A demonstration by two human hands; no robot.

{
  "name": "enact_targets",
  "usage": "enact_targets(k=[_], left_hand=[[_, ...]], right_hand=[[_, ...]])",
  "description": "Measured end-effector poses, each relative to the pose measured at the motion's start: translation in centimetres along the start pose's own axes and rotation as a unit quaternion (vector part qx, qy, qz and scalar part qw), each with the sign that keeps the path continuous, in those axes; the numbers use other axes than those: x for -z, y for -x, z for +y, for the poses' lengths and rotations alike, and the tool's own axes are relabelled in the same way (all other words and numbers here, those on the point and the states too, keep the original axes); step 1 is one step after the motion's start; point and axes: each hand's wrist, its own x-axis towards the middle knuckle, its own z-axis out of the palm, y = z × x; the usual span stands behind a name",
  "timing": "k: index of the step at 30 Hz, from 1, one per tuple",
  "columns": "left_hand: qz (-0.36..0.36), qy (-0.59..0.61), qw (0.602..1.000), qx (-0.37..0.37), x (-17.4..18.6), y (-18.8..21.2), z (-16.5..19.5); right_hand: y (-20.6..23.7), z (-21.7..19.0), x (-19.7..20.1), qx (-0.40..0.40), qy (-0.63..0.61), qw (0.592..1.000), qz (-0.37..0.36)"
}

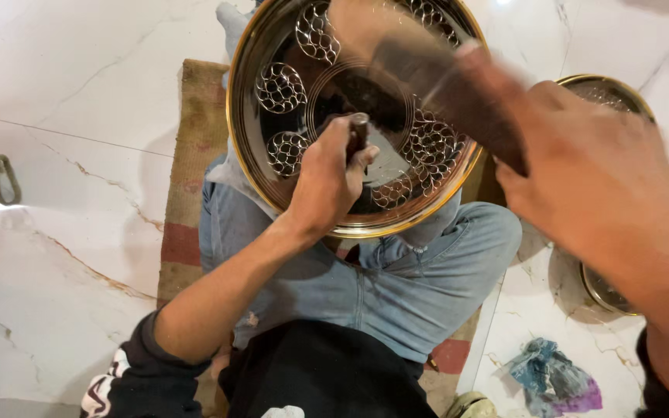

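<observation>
A round brass tray (251,70) with engraved circle patterns rests on my crossed legs in blue jeans. My left hand (327,182) is closed around a thin metal punch (358,131) held upright with its tip on the tray's centre. My right hand (590,182) is raised close to the camera and grips a wooden hammer (435,73), which is blurred and hangs above the tray's right side.
I sit on a striped woven mat (191,147) on a white marble floor (63,139). Other brass trays (609,89) lie at the right. A crumpled blue and purple cloth (555,379) lies on the floor at lower right.
</observation>
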Motion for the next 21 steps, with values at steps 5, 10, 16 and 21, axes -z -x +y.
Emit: enact_targets(k=[5, 10, 16, 21], left_hand=[[0.012, 0.017, 0.999, 0.037, 0.0, 0.5, 0.3], [-0.033, 0.043, 0.998, -0.015, 0.5, -1.8, 0.1], [-0.292, -0.011, 0.95, -0.108, 0.2, -6.2, 0.1], [-0.33, 0.003, 0.936, -0.121, -0.1, -6.7, 0.0]], right_hand=[[-0.5, -1.0, 1.9, 0.025, -0.04, 0.997, 0.058], [0.7, 0.3, -2.9, -0.024, -0.122, 0.989, 0.075], [2.3, 0.3, -12.1, -0.083, -0.38, 0.884, 0.26], [4.2, 1.7, -17.8, -0.122, -0.467, 0.808, 0.338]])
